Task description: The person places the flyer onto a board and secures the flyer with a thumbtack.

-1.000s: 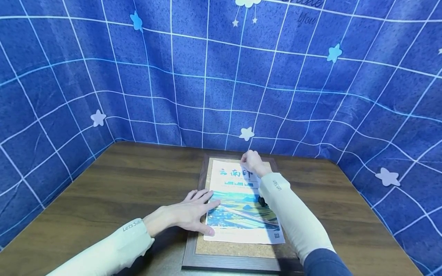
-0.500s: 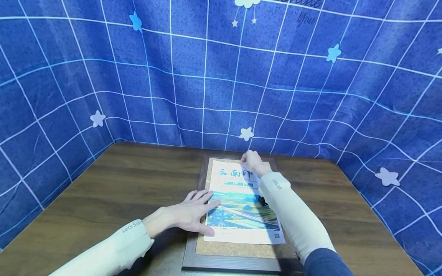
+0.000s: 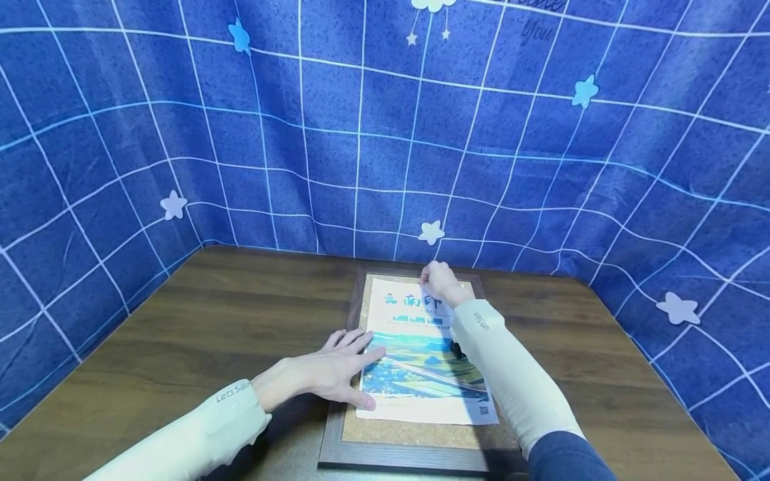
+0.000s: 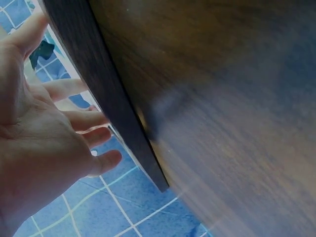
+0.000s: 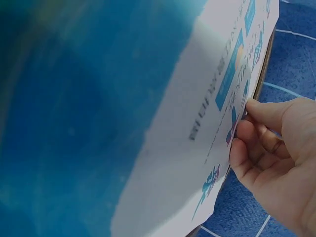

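Note:
A printed poster (image 3: 415, 374) with a blue and yellow landscape lies on a cork board (image 3: 415, 434) with a dark wooden frame. My left hand (image 3: 331, 375) rests with fingers spread over the poster's left edge and the board's frame. In the left wrist view, that hand's fingers (image 4: 79, 121) reach over the frame's edge. At the poster's top edge, my right hand (image 3: 442, 280) has its fingers curled. The right wrist view shows its thumb and fingers (image 5: 242, 153) pinched together against the paper; what small thing sits between the fingertips is mostly hidden.
The board lies on a brown wooden table (image 3: 252, 314), close to its back edge. A blue curtain (image 3: 385, 133) with white grid lines and stars hangs behind and at both sides. My right forearm covers the poster's right side.
Both hands keep their places on the poster and board. The whole head view has shifted very slightly; nothing else has visibly moved.

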A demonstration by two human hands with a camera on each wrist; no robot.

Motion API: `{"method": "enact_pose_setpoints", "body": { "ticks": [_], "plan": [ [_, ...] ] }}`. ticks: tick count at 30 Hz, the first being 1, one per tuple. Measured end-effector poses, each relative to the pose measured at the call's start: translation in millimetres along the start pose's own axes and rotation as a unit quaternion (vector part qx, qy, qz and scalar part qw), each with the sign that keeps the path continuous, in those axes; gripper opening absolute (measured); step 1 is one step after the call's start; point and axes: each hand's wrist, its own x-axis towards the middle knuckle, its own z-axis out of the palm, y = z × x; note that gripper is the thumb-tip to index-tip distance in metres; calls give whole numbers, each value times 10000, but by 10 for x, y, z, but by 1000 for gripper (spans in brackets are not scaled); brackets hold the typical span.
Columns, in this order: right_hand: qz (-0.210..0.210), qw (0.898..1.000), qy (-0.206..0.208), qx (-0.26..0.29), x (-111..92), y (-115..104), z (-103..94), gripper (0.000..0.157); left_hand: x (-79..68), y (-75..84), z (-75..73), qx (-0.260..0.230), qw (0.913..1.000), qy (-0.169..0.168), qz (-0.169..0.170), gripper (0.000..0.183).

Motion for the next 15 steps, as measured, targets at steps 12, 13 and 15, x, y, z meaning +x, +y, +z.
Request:
{"method": "enact_pose_setpoints", "body": {
  "ticks": [12, 13, 15],
  "plan": [
    [-948, 9945, 194, -394, -262, -200, -267, 34, -18, -81, -13, -83, 9999, 118, -59, 89],
    [-1117, 9923, 319, -439, -306, -223, -318, 37, -20, -92, -39, -61, 9998, 164, -71, 89],
    [-1498, 9846, 687, -580, -395, -262, -429, 41, -21, -125, -111, -15, 9993, 356, -138, 88]
  ]
}}
